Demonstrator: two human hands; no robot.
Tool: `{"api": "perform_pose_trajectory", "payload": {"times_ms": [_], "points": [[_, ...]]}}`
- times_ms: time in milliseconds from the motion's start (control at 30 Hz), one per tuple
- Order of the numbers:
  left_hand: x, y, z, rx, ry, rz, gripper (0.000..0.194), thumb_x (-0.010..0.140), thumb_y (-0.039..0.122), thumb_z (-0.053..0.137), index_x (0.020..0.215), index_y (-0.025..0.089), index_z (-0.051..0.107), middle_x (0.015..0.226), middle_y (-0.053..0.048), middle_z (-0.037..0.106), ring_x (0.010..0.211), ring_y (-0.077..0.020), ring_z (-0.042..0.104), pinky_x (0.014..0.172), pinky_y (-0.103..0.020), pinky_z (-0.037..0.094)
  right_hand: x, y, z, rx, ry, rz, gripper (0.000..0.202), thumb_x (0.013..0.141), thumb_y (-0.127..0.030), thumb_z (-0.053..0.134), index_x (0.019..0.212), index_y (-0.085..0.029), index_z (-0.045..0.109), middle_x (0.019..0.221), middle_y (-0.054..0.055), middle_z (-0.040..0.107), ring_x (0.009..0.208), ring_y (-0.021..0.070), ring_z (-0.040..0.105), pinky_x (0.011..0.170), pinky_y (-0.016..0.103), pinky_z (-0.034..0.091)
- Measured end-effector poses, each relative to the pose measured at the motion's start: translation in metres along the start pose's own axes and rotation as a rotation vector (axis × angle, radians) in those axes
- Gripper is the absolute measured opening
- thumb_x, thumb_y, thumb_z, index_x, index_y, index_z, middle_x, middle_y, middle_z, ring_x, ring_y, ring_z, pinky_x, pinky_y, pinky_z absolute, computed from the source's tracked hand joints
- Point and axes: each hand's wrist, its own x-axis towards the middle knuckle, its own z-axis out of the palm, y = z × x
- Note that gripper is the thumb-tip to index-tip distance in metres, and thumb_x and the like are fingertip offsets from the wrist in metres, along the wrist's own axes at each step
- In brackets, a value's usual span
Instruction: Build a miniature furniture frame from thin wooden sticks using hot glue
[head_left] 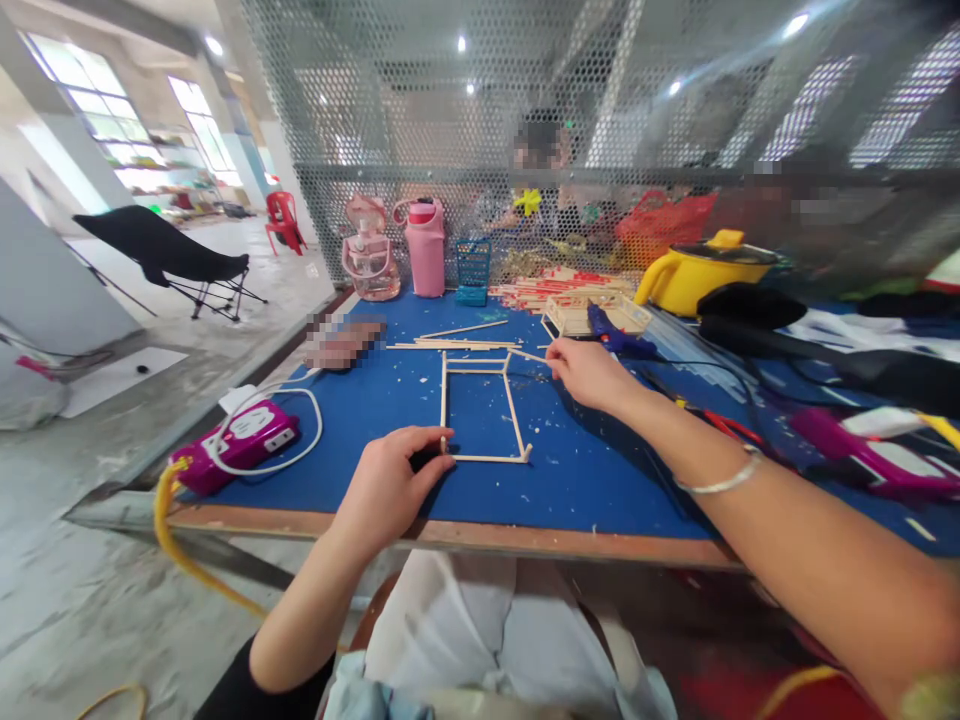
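Observation:
A frame of thin wooden sticks (pixel 514 408) stands on the blue tabletop in front of me, with short upright pieces at some of its corners. My left hand (pixel 394 478) is closed at the frame's near left corner, thumb and fingertips pinching it. With its fingertips, my right hand (pixel 589 372) pinches a thin wooden stick (pixel 531 356), whose far end meets the frame's far right corner. Just beyond the right hand lies a blue glue gun (pixel 616 336), beside a second wooden stick frame (pixel 585 318). Several loose sticks (pixel 457 345) lie behind the frame.
A purple power strip (pixel 244 440) with a white cable lies at left. At the back stand a clear pink bottle (pixel 371 262), a pink flask (pixel 426 250), a blue basket (pixel 472 270) and a yellow pot (pixel 701 278). Cables and pliers (pixel 731 425) lie at right.

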Motion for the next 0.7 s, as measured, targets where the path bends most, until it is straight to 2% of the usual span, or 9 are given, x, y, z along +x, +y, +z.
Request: {"api": "perform_pose_trajectory", "payload": {"times_ms": [67, 133, 167, 300, 367, 500, 600, 700], "points": [[-0.003, -0.002, -0.001, 0.01, -0.009, 0.01, 0.036, 0.077, 0.031, 0.068, 0.112, 0.025, 0.066, 0.095, -0.002, 0.072, 0.087, -0.0192, 0.065, 0.081, -0.031, 0.05, -0.027, -0.01, -0.011, 0.085, 0.023, -0.031, 0.015, 0.09, -0.021, 0.046, 0.092, -0.019, 0.061, 0.076, 0.002, 0.068, 0.067, 0.0133, 0.061, 0.064, 0.025, 0.043], [-0.005, -0.003, -0.002, 0.019, 0.004, 0.019, 0.042, 0.076, 0.032, 0.069, 0.117, 0.025, 0.063, 0.094, -0.002, 0.07, 0.087, -0.0184, 0.064, 0.081, -0.03, 0.049, -0.055, -0.024, -0.019, 0.306, 0.095, -0.121, 0.015, 0.088, -0.026, 0.051, 0.098, -0.021, 0.061, 0.073, 0.0, 0.068, 0.063, 0.0135, 0.061, 0.063, 0.025, 0.044], [-0.006, -0.003, -0.003, 0.025, 0.011, 0.025, 0.043, 0.076, 0.033, 0.069, 0.118, 0.024, 0.062, 0.094, -0.002, 0.069, 0.086, -0.0181, 0.063, 0.081, -0.03, 0.048, -0.068, -0.032, -0.021, 0.338, 0.104, -0.168, 0.019, 0.087, -0.027, 0.053, 0.104, -0.023, 0.062, 0.077, 0.0, 0.069, 0.066, 0.0141, 0.062, 0.064, 0.026, 0.044], [-0.005, -0.002, -0.004, 0.029, 0.016, 0.053, 0.046, 0.075, 0.038, 0.07, 0.118, 0.024, 0.062, 0.094, -0.003, 0.065, 0.086, -0.0181, 0.061, 0.079, -0.03, 0.047, -0.1, -0.058, -0.015, 0.308, 0.132, -0.378, 0.015, 0.088, -0.023, 0.053, 0.092, -0.023, 0.067, 0.089, 0.003, 0.07, 0.08, 0.0165, 0.063, 0.072, 0.028, 0.045], [-0.005, -0.001, -0.004, 0.016, 0.017, 0.056, 0.047, 0.074, 0.039, 0.071, 0.118, 0.025, 0.061, 0.094, -0.003, 0.064, 0.085, -0.0181, 0.06, 0.077, -0.03, 0.047, -0.103, -0.065, -0.007, 0.218, 0.153, -0.43, 0.017, 0.089, -0.023, 0.051, 0.087, -0.022, 0.069, 0.088, 0.005, 0.067, 0.082, 0.0181, 0.06, 0.074, 0.031, 0.045], [-0.005, -0.001, -0.004, -0.012, 0.014, 0.044, 0.044, 0.073, 0.039, 0.072, 0.114, 0.024, 0.064, 0.092, -0.003, 0.063, 0.084, -0.0176, 0.06, 0.076, -0.03, 0.046, -0.097, -0.074, 0.005, 0.016, 0.232, -0.434, 0.019, 0.087, -0.023, 0.055, 0.078, -0.02, 0.072, 0.094, 0.009, 0.064, 0.089, 0.0226, 0.054, 0.077, 0.038, 0.041], [-0.004, -0.002, -0.003, -0.036, 0.017, 0.026, 0.034, 0.076, 0.037, 0.069, 0.107, 0.023, 0.068, 0.088, -0.003, 0.065, 0.08, -0.017, 0.061, 0.075, -0.029, 0.046, -0.093, -0.078, 0.009, -0.004, 0.206, -0.434, 0.018, 0.085, -0.021, 0.057, 0.078, -0.02, 0.073, 0.099, 0.009, 0.064, 0.093, 0.023, 0.053, 0.079, 0.038, 0.039], [-0.001, -0.001, -0.002, -0.061, 0.024, 0.002, 0.024, 0.08, 0.035, 0.064, 0.1, 0.022, 0.07, 0.085, -0.003, 0.068, 0.078, -0.0169, 0.061, 0.075, -0.029, 0.047, -0.092, -0.08, 0.011, 0.015, 0.174, -0.424, 0.018, 0.086, -0.021, 0.057, 0.079, -0.02, 0.073, 0.095, 0.007, 0.065, 0.09, 0.0213, 0.054, 0.079, 0.037, 0.038]]}}
